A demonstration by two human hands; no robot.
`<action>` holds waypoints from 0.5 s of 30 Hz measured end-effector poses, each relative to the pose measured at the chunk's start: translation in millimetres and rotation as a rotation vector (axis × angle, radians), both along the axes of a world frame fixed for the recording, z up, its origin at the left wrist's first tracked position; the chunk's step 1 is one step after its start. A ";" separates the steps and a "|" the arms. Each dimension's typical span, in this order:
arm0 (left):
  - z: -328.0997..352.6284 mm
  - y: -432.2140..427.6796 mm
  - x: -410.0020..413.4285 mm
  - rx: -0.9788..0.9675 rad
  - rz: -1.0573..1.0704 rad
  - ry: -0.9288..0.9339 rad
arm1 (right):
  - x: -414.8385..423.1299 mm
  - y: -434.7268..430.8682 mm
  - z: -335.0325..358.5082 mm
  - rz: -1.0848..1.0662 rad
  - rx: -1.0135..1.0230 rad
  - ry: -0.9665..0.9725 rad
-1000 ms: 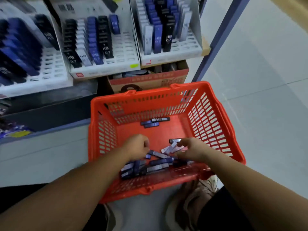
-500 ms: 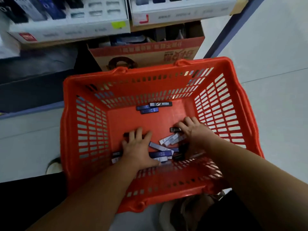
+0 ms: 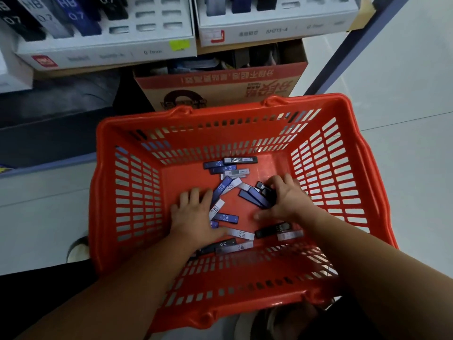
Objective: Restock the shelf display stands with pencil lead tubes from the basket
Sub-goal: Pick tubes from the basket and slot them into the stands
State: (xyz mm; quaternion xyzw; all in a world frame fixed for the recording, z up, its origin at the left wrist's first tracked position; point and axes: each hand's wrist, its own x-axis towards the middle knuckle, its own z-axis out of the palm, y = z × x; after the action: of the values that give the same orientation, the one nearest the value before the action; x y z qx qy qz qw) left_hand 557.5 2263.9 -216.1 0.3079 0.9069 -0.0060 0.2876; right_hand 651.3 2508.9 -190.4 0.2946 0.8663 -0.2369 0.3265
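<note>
An orange plastic basket (image 3: 220, 114) sits on the floor below the shelf. Several blue, black and white pencil lead tubes (image 3: 229, 218) lie scattered on its bottom, and a few more (image 3: 240, 160) lie near the far wall. My left hand (image 3: 193, 214) lies flat with spread fingers on the basket floor, touching tubes at its right side. My right hand (image 3: 288, 200) curls over a small bunch of blue and black tubes (image 3: 257, 197), held between fingers and thumb. Two white display stands, the left stand (image 3: 105, 52) and the right stand (image 3: 269, 30), sit on the shelf above, partly filled.
A red and brown cardboard box (image 3: 220, 87) stands under the shelf right behind the basket. A blue shelf post (image 3: 355, 45) slants up at the right. Pale tiled floor (image 3: 404, 119) lies right of the basket. A shoe (image 3: 78, 249) shows at its left.
The view dropped closer to the basket. My left hand slid left and flattened on the floor. My right hand drew several tubes together and curled round them.
</note>
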 end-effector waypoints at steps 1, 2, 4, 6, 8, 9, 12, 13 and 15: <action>0.5 4.0 3.8 -0.027 -0.024 -0.013 | -1.6 -3.4 0.1 0.040 0.029 -0.031; -0.1 9.5 7.3 -0.048 -0.041 -0.014 | -3.1 -7.5 -1.0 0.073 0.072 -0.052; -1.0 22.8 11.5 -0.054 -0.052 0.006 | -6.3 -14.4 -7.0 0.079 0.144 -0.050; -2.9 32.9 10.0 -0.003 -0.019 0.014 | -7.6 -15.2 -14.5 0.039 0.137 0.002; -5.2 37.8 2.6 0.048 0.030 0.007 | -6.8 -9.9 -19.5 -0.009 0.083 0.054; -6.4 38.7 -2.1 0.057 0.042 -0.005 | -6.2 -6.8 -20.9 -0.024 0.064 0.064; -8.8 37.9 -13.2 0.046 0.055 -0.005 | -6.9 -2.5 -24.3 -0.048 0.055 0.069; -8.8 37.5 -15.2 0.033 0.055 0.008 | -8.2 -2.6 -25.4 -0.052 0.054 0.069; -10.1 35.7 -16.7 0.010 0.054 0.024 | -10.1 -3.2 -26.6 -0.035 0.057 0.060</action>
State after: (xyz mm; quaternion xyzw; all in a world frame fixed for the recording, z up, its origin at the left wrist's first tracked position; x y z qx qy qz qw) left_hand 540.9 2299.6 -226.3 0.2847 0.9183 0.0025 0.2752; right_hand 641.2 2505.7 -217.0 0.3118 0.8767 -0.2266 0.2876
